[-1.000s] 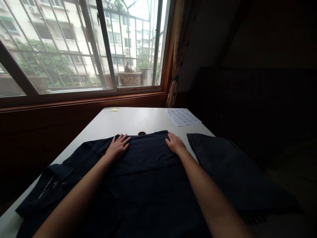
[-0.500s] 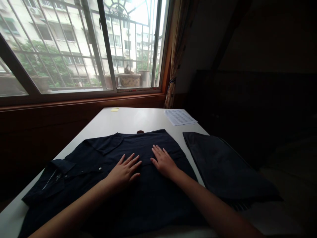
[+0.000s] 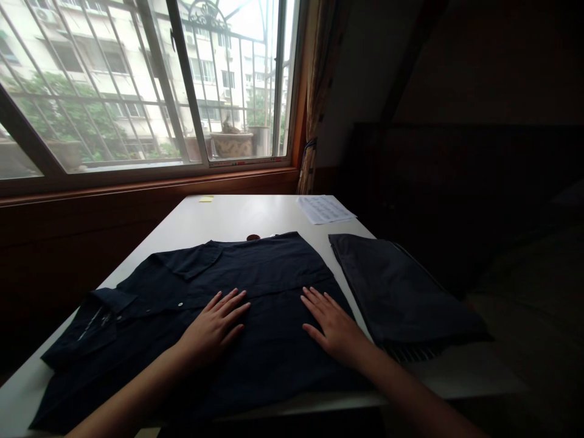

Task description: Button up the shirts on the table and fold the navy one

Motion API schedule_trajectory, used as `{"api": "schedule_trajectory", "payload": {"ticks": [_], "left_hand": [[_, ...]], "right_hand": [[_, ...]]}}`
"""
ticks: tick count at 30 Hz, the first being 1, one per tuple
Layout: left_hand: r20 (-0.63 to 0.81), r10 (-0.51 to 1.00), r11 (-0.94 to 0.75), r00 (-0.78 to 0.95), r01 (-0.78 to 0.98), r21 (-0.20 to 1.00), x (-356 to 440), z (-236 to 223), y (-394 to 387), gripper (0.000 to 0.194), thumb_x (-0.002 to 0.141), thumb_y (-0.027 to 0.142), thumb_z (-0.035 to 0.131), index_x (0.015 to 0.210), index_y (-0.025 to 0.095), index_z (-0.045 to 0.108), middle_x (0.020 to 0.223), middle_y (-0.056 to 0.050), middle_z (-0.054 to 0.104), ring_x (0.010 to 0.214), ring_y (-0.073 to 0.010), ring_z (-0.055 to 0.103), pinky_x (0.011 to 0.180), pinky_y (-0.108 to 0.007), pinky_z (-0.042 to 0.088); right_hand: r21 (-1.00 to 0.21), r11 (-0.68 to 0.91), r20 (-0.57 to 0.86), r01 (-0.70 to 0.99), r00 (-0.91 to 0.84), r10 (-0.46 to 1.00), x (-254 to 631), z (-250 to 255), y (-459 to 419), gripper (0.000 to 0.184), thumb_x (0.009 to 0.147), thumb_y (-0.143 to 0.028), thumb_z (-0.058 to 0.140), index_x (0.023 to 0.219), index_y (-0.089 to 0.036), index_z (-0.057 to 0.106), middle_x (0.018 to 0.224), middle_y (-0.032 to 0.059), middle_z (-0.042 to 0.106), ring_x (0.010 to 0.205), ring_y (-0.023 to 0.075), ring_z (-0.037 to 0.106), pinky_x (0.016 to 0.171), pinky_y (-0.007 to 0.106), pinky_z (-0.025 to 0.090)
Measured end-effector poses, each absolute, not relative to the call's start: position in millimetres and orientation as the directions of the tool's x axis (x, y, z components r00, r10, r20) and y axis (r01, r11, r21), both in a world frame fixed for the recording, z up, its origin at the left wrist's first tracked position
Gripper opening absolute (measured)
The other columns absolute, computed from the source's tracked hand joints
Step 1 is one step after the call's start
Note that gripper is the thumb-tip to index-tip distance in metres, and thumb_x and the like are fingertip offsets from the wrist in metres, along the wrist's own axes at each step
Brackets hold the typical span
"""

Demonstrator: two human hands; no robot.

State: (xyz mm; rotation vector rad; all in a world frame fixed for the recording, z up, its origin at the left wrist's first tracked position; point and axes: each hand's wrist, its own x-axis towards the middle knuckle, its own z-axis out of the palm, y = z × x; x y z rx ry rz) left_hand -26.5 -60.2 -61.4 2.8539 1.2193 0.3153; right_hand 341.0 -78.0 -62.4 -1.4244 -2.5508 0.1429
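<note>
A dark navy button-up shirt [image 3: 269, 267] lies spread on a white table [image 3: 237, 214], its collar toward the left and a pale button showing on the front strip. My left hand [image 3: 212, 322] rests flat on the middle of the shirt, fingers stretched out. Farther right, my right hand [image 3: 331, 322] also lies flat on the cloth near the hem side, fingers extended. Neither hand grips the fabric. To the right of the shirt is a folded dark fringed cloth [image 3: 401, 286], untouched, with its fringe toward the near edge.
Printed paper sheets [image 3: 325, 210] lie at the table's far right corner, and a yellow sticky note [image 3: 206, 199] at the far left. A small brown round object [image 3: 253, 237] sits just beyond the shirt. A barred window and a curtain [image 3: 310, 146] stand behind.
My right hand has slid right and nearer across the shirt, widening the gap between my hands. My left hand has shifted slightly left and nearer. The view has moved a little.
</note>
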Motion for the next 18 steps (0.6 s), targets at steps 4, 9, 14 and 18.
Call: {"api": "schedule_trajectory", "payload": {"ticks": [4, 9, 14, 18], "left_hand": [[0.153, 0.724, -0.688, 0.672, 0.718, 0.103, -27, -61, -59, 0.051, 0.102, 0.041, 0.041, 0.152, 0.036, 0.033, 0.162, -0.002, 0.029, 0.149, -0.0274, 0.028, 0.12, -0.056, 0.025], [0.177, 0.706, -0.705, 0.686, 0.705, 0.078, -26, -56, -61, 0.049, 0.101, 0.042, 0.045, 0.149, 0.035, 0.04, 0.161, -0.003, 0.031, 0.147, -0.0288, 0.031, 0.12, -0.056, 0.027], [0.187, 0.677, -0.732, 0.712, 0.679, 0.061, -28, -37, -83, 0.052, 0.101, 0.043, 0.046, 0.151, 0.038, 0.035, 0.16, -0.002, 0.033, 0.146, -0.0288, 0.033, 0.119, -0.056, 0.028], [0.16, 0.687, -0.722, 0.709, 0.691, 0.04, -30, -35, -99, 0.058, 0.101, 0.048, 0.044, 0.155, 0.039, 0.024, 0.161, -0.001, 0.029, 0.147, -0.0291, 0.031, 0.118, -0.054, 0.031]], "right_hand": [[-0.215, 0.54, 0.094, 0.813, -0.533, 0.841, 361, -59, -101, 0.065, 0.1, -0.052, 0.041, 0.157, -0.03, 0.021, 0.164, 0.0022, 0.02, 0.151, 0.0236, 0.019, 0.123, 0.049, 0.021], [-0.227, 0.55, 0.069, 0.804, -0.55, 0.832, 377, -58, -116, 0.067, 0.099, -0.052, 0.044, 0.157, -0.033, 0.017, 0.164, 0.0006, 0.018, 0.151, 0.0241, 0.018, 0.123, 0.049, 0.019], [-0.226, 0.543, 0.05, 0.809, -0.547, 0.836, 382, -61, -120, 0.068, 0.099, -0.053, 0.045, 0.157, -0.035, 0.015, 0.164, -0.0002, 0.017, 0.151, 0.0246, 0.018, 0.123, 0.05, 0.02], [-0.199, 0.52, 0.039, 0.83, -0.524, 0.851, 373, -61, -116, 0.067, 0.099, -0.056, 0.041, 0.157, -0.033, 0.016, 0.164, 0.0012, 0.017, 0.151, 0.0258, 0.018, 0.122, 0.053, 0.021]]}}
